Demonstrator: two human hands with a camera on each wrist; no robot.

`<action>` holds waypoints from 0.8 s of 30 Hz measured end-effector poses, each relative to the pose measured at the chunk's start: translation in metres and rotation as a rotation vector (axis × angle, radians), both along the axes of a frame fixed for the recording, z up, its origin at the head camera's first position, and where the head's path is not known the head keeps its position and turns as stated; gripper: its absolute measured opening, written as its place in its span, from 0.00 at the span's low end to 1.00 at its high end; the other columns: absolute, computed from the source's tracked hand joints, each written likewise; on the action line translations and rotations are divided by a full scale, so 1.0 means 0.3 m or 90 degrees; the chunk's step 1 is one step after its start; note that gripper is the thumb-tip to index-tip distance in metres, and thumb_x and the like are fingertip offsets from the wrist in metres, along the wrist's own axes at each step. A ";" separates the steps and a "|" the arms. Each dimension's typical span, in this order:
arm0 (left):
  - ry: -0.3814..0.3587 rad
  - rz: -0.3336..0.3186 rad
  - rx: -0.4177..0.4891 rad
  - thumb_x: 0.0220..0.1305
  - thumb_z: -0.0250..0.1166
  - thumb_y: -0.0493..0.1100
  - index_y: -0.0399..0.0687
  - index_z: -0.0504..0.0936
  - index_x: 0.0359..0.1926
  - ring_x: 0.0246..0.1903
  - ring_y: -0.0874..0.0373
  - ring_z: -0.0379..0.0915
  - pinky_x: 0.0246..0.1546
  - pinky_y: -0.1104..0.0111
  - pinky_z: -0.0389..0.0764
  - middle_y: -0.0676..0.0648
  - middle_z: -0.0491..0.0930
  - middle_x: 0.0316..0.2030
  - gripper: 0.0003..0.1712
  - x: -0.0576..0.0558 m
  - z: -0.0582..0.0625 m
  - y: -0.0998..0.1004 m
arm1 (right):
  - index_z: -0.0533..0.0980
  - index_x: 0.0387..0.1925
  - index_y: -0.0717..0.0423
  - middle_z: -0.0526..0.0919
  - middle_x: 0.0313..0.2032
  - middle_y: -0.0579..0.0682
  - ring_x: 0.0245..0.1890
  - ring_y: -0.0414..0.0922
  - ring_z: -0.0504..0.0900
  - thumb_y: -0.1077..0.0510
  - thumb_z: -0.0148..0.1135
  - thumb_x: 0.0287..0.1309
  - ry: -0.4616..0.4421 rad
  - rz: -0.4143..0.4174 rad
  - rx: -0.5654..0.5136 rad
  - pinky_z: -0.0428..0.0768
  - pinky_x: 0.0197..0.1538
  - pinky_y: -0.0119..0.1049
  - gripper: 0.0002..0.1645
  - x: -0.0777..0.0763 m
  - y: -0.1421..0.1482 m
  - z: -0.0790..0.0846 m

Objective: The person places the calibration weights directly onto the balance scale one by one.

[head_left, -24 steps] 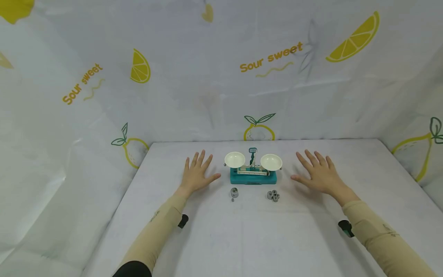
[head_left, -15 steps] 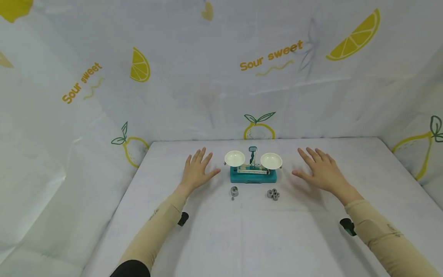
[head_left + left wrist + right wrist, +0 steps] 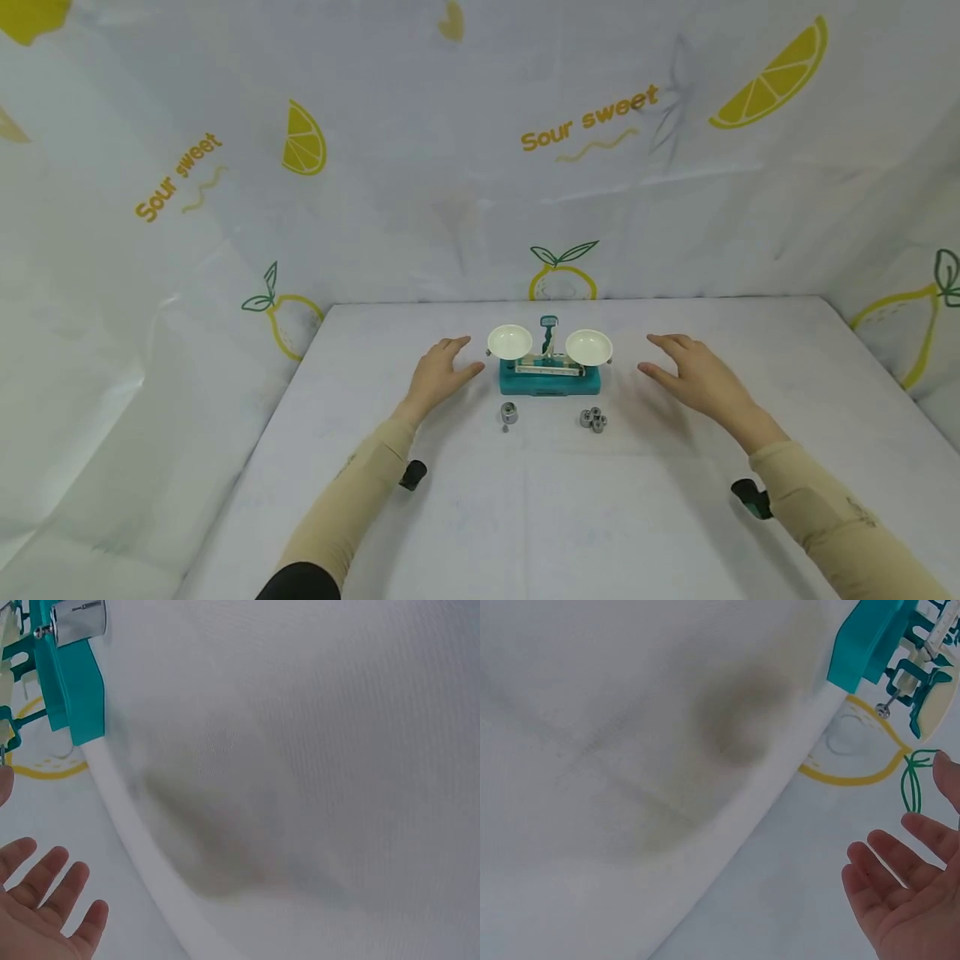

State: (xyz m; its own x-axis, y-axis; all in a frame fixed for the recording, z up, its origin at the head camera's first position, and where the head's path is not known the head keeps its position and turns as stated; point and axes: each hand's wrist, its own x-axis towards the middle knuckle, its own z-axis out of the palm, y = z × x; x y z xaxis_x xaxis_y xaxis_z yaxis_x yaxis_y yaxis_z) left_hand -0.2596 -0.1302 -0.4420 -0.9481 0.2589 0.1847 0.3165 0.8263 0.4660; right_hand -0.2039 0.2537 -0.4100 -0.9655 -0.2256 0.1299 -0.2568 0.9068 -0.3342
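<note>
A teal balance scale [image 3: 550, 384] with a white left pan [image 3: 510, 342] and a white right pan [image 3: 588, 347] stands on the table. In front of its left side sits a metal weight [image 3: 509, 412], with a tiny one [image 3: 506, 428] beside it. Several small metal weights [image 3: 594, 419] cluster in front of its right side. My left hand [image 3: 441, 373] hovers just left of the scale, holding nothing, its fingers loosely bent. To the right of the scale, my right hand [image 3: 697, 379] is likewise raised with relaxed fingers, apart from everything. Both wrist views show spread fingers near the scale.
The table [image 3: 525, 500] has a white cover. Behind it hangs a white cloth [image 3: 420, 192] printed with lemons and "Sour sweet" lettering. A dark wrist camera [image 3: 413, 475] sits under the left sleeve, another [image 3: 752, 498] under the right.
Fingers that were spread and straight on both hands have bent inward. My left hand has shifted slightly right, toward the scale. Scale and weights have stayed put.
</note>
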 end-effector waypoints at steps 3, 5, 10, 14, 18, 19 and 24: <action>-0.062 0.006 0.071 0.59 0.63 0.56 0.47 0.69 0.63 0.54 0.45 0.72 0.53 0.53 0.72 0.41 0.75 0.55 0.34 0.004 -0.009 0.014 | 0.66 0.61 0.64 0.70 0.58 0.68 0.56 0.66 0.69 0.39 0.51 0.63 -0.025 0.002 -0.032 0.68 0.54 0.62 0.37 0.013 -0.009 0.005; -0.088 0.005 0.107 0.59 0.64 0.55 0.46 0.70 0.62 0.50 0.47 0.73 0.50 0.54 0.74 0.41 0.76 0.53 0.33 0.004 -0.018 0.024 | 0.68 0.60 0.63 0.73 0.55 0.67 0.53 0.64 0.72 0.40 0.52 0.63 -0.029 0.008 -0.046 0.72 0.51 0.59 0.35 0.019 -0.013 0.006; -0.131 -0.003 0.153 0.58 0.64 0.54 0.45 0.70 0.62 0.43 0.51 0.75 0.42 0.61 0.76 0.41 0.79 0.48 0.33 -0.003 -0.054 0.051 | 0.73 0.55 0.63 0.77 0.50 0.63 0.46 0.59 0.78 0.47 0.57 0.62 -0.038 0.028 -0.078 0.77 0.46 0.53 0.28 0.025 -0.026 -0.002; -0.159 -0.006 0.171 0.59 0.64 0.54 0.46 0.69 0.63 0.40 0.53 0.75 0.39 0.65 0.76 0.42 0.79 0.46 0.34 -0.001 -0.084 0.071 | 0.75 0.51 0.65 0.79 0.47 0.63 0.42 0.56 0.80 0.55 0.60 0.60 -0.050 0.043 -0.093 0.78 0.44 0.50 0.22 0.020 -0.045 -0.014; -0.173 -0.006 0.187 0.59 0.64 0.54 0.46 0.68 0.63 0.39 0.55 0.76 0.36 0.67 0.77 0.42 0.80 0.44 0.34 0.001 -0.106 0.086 | 0.76 0.49 0.66 0.82 0.44 0.61 0.40 0.53 0.81 0.57 0.60 0.59 -0.062 0.055 -0.105 0.79 0.43 0.47 0.20 0.006 -0.063 -0.030; -0.176 -0.006 0.191 0.59 0.64 0.54 0.46 0.68 0.63 0.38 0.55 0.76 0.36 0.68 0.77 0.43 0.80 0.43 0.34 0.001 -0.111 0.088 | 0.76 0.49 0.65 0.82 0.42 0.60 0.39 0.52 0.80 0.57 0.60 0.58 -0.065 0.059 -0.109 0.79 0.43 0.47 0.20 0.002 -0.068 -0.035; -0.181 -0.007 0.184 0.59 0.63 0.53 0.47 0.70 0.62 0.35 0.59 0.75 0.33 0.72 0.74 0.45 0.80 0.39 0.32 -0.002 -0.127 0.101 | 0.77 0.47 0.64 0.83 0.37 0.55 0.36 0.49 0.79 0.57 0.61 0.58 -0.101 0.067 -0.122 0.77 0.41 0.45 0.18 -0.014 -0.085 -0.065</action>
